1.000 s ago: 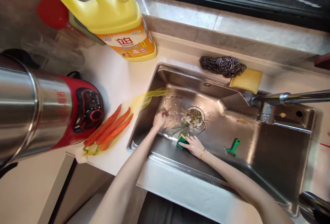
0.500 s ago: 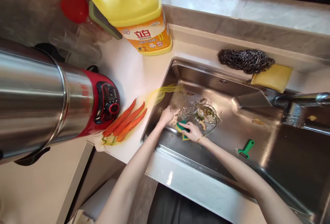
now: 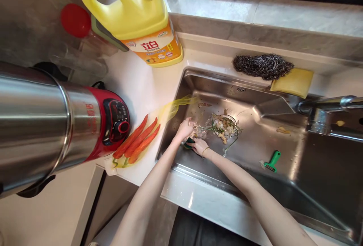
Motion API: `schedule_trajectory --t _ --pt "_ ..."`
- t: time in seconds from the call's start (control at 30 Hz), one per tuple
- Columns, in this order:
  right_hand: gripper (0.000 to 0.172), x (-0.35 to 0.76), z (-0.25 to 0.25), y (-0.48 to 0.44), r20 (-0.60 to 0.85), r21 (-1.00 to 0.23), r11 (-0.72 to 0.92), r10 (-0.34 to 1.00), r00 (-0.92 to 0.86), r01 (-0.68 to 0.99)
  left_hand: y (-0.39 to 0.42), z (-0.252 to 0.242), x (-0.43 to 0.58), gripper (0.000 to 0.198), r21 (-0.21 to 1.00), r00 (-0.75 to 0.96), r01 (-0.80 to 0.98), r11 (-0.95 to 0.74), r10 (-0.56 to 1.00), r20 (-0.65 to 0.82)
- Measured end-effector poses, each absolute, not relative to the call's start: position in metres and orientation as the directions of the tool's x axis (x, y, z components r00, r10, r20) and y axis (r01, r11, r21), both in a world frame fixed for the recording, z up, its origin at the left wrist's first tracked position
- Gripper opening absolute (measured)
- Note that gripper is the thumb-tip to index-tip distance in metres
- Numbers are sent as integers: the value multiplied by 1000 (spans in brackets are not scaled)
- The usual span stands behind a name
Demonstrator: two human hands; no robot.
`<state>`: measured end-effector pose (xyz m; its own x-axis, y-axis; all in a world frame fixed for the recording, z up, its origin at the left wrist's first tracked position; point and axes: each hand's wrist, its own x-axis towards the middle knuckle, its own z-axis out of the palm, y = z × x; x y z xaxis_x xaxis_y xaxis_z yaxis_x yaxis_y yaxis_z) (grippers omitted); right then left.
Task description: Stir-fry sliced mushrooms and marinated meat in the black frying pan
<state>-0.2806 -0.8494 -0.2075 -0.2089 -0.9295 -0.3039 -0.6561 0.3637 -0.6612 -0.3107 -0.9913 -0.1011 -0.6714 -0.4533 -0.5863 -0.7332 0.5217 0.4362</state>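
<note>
My right hand [image 3: 200,147] is closed on a green and yellow sponge [image 3: 188,143], pressed low on the left part of the steel sink [image 3: 255,140]. Just above it, my left hand [image 3: 185,128] has its fingers curled together; what they hold, if anything, is hidden. Wet food scraps [image 3: 200,129] lie beside the left fingers on the sink floor. To their right, a heap of peelings and green stems [image 3: 225,126] covers the drain. A green peeler [image 3: 273,161] rests farther right in the basin.
Red chili peppers [image 3: 137,140] in yellow netting lie on the left counter, beside a steel and red appliance [image 3: 107,121]. A yellow detergent jug [image 3: 138,19] stands behind. Steel wool [image 3: 262,65] and a yellow sponge [image 3: 293,82] sit behind the sink, near the faucet [image 3: 326,106].
My right hand has moved left with the sponge, close under my left hand. Scraps now show beside the left fingers. The view has shifted slightly.
</note>
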Motion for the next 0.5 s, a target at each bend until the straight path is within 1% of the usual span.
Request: schedule_trajectory --t 0.07,0.1,0.17,0.23,0.27,0.3,0.33,0.37,0.43,0.5 --pt "42 -287 -211 -842 -262 -576 338 -939 -224 -744 -992 -104 -311 43 436 -679 -725 533 -448 -582" --pt "45 -290 -211 -837 -266 -533 369 -927 -263 -761 -993 -107 -311 42 435 -679 -725 534 -448 -582" --pt "49 -295 -208 -824 -311 -433 517 -854 -417 -738 -995 -112 -311 41 432 -672 -732 527 -452 -587" --pt "50 -298 -200 -814 -339 -320 699 -715 -612 -640 -997 -118 -311 41 435 -663 -742 509 -462 -589" --pt "52 -298 -195 -812 -335 -297 760 -650 -682 -578 -997 -120 -312 41 442 -661 -746 499 -469 -586" --pt "55 -297 -189 -814 -321 -306 786 -617 -719 -538 -998 -122 -312 41 451 -661 -747 488 -476 -579" --pt "57 -296 -183 -820 -301 -339 780 -619 -725 -526 -998 -123 -313 42 461 -663 -747 479 -485 -570" --pt "56 -295 -179 -830 -281 -381 751 -650 -706 -539 -999 -124 -313 43 470 -665 -746 472 -494 -560" --pt "48 -296 -176 -857 -274 -439 682 -722 -635 -585 -1000 -126 -313 45 479 -665 -747 462 -512 -544" --pt "39 -303 -179 -884 -323 -428 693 -717 -618 -580 -1001 -128 -312 46 471 -655 -755 455 -525 -543"
